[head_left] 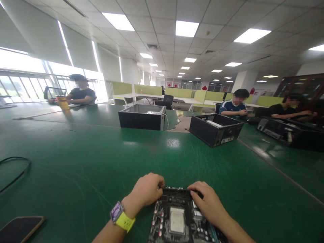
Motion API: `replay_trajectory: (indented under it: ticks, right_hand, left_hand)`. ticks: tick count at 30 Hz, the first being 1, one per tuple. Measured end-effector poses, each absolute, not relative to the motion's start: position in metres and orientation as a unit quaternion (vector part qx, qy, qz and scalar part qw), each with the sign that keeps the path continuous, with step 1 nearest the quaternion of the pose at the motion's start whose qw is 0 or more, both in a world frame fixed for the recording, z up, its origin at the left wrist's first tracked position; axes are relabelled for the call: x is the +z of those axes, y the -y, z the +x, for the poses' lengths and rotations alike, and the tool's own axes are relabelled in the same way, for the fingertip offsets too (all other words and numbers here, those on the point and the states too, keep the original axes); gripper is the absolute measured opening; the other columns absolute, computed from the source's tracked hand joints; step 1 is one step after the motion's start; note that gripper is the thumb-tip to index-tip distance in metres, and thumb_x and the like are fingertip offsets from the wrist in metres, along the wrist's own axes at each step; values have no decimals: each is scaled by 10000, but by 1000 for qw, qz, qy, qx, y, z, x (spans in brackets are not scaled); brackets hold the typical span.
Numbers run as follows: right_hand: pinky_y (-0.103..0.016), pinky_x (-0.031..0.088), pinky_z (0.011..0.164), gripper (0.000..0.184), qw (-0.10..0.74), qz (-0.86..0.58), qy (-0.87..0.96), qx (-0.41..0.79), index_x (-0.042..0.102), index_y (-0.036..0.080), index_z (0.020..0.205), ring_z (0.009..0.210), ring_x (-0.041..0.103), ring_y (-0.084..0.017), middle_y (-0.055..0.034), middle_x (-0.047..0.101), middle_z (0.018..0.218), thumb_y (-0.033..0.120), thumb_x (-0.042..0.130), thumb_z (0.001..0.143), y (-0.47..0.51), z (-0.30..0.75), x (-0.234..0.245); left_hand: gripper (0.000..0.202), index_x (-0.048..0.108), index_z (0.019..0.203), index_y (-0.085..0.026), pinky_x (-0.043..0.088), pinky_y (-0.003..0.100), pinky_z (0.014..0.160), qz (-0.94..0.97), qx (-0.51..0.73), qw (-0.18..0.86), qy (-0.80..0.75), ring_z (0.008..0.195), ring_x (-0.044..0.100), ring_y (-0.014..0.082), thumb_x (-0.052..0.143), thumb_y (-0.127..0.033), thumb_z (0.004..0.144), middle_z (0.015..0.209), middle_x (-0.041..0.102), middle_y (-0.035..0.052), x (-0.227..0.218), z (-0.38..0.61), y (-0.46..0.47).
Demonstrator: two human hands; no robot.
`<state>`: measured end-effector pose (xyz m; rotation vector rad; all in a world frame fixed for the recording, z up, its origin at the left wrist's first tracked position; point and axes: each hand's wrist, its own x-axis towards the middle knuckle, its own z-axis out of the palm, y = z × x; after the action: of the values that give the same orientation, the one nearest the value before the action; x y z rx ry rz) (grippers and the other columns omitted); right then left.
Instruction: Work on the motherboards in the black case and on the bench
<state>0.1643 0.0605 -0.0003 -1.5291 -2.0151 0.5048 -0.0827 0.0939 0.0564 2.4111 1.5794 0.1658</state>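
A: Where is the motherboard?
B: At the bottom centre of the frame, flat above the green tabletop or on it; the view doesn't settle which. A pale square processor sits in its middle, and a dark row of slots runs along its top edge.
A: And the hands?
B: The left hand bends over the upper left corner, fingers curled in at the end of the slots. The right hand is at the upper right corner, thumb and forefinger near the other end.
A: Are they gripping it?
B: I can't tell for either; the fingertips are mostly hidden.
A: What's on the left wrist?
B: A smartwatch with a yellow-green strap.
A: Farther out?
B: A smartphone at lower left, cut by the frame, with a black cable above it. Beyond the hands, a computer case lies at centre, an open-topped case right of centre, and a dark chassis at the right edge.
A: Anyone else?
B: A person in a hat at upper left, a person in blue and a person in black on the right. Yellow-green partitions stand behind.
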Motion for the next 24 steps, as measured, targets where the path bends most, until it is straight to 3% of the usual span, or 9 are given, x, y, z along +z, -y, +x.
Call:
replay_trajectory:
  ticks: [24]
  right_hand:
    - [-323, 397, 860, 241, 278, -585, 737, 194, 677, 242, 956, 953, 568, -200, -22, 678, 970, 277, 474, 832, -61, 165, 1]
  left_hand:
    - [235, 674, 871, -258, 466, 303, 737, 834, 39, 117, -537, 867, 624, 205, 486, -244, 732, 929, 692, 35, 59, -80, -94]
